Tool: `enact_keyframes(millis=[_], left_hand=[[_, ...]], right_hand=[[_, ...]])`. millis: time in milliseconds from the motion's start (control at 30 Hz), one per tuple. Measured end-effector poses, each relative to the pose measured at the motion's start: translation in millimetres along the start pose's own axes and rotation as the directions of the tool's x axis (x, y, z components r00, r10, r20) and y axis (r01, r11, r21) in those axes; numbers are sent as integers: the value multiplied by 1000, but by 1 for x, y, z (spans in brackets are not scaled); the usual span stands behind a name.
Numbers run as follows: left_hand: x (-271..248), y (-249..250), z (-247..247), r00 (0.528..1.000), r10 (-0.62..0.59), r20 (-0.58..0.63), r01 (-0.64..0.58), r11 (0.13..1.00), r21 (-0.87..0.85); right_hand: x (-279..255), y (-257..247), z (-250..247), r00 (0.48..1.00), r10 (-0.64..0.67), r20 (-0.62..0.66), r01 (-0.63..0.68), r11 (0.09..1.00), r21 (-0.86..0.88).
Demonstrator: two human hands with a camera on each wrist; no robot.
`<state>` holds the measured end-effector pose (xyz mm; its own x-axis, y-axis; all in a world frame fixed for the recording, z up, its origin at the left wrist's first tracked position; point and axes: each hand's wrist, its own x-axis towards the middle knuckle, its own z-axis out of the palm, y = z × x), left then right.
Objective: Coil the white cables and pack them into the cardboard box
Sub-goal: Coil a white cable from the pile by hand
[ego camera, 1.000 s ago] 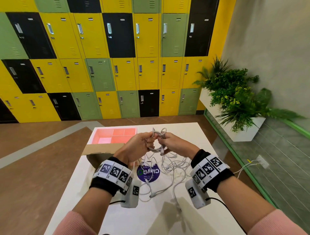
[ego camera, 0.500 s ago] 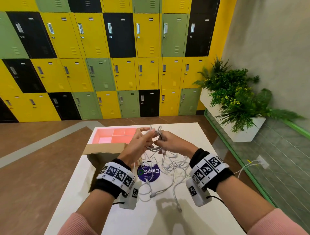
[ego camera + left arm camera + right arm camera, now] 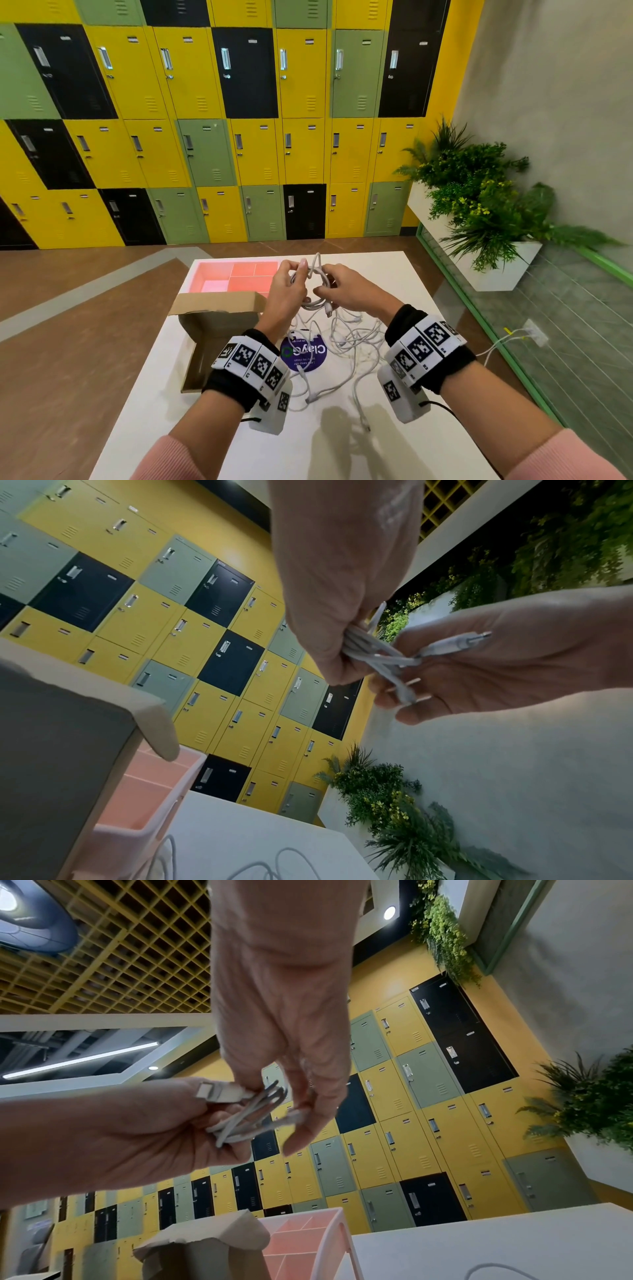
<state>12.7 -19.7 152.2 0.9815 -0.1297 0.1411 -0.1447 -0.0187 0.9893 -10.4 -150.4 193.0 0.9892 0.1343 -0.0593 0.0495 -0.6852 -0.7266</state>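
Note:
Both hands hold one coiled white cable in the air above the white table. My left hand grips the loops of the coiled cable on the left side. On the right, my right hand pinches the coiled cable, one plug end sticking out by the thumb. A tangle of loose white cables lies on the table under the hands. The open cardboard box sits at the table's left edge, just left of my left wrist.
A pink divided tray stands behind the box at the table's far left. A round purple sticker lies under the loose cables. Coloured lockers fill the far wall, and a planter stands at the right.
Both hands have risen a little and moved farther from me with the coil. The coil looks tighter, and the cardboard box shows more fully beside the left wrist.

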Motion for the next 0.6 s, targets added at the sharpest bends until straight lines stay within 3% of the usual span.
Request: enact_keyframes(millis=[167, 300, 400, 500, 600], left_hand=[[1, -2, 1, 998, -24, -61, 27, 999, 44], [1, -2, 3, 990, -8, -143, 15, 999, 49], [4, -1, 1, 973, -36, -228, 43, 999, 24], [5, -1, -9, 950, -21, -310, 34, 999, 36], [4, -2, -18, 927, 30, -375, -4, 998, 70]], right_hand=[[-1, 2, 6, 965, 61, -255, -102, 984, -148], [-2, -7, 9, 955, 64, -291, -89, 993, -72], [-2, -13, 6, 966, 106, -237, -105, 994, 17], [-7, -17, -2, 986, 131, -99, -120, 986, 112], [-13, -19, -10, 996, 59, 71, -69, 988, 135]])
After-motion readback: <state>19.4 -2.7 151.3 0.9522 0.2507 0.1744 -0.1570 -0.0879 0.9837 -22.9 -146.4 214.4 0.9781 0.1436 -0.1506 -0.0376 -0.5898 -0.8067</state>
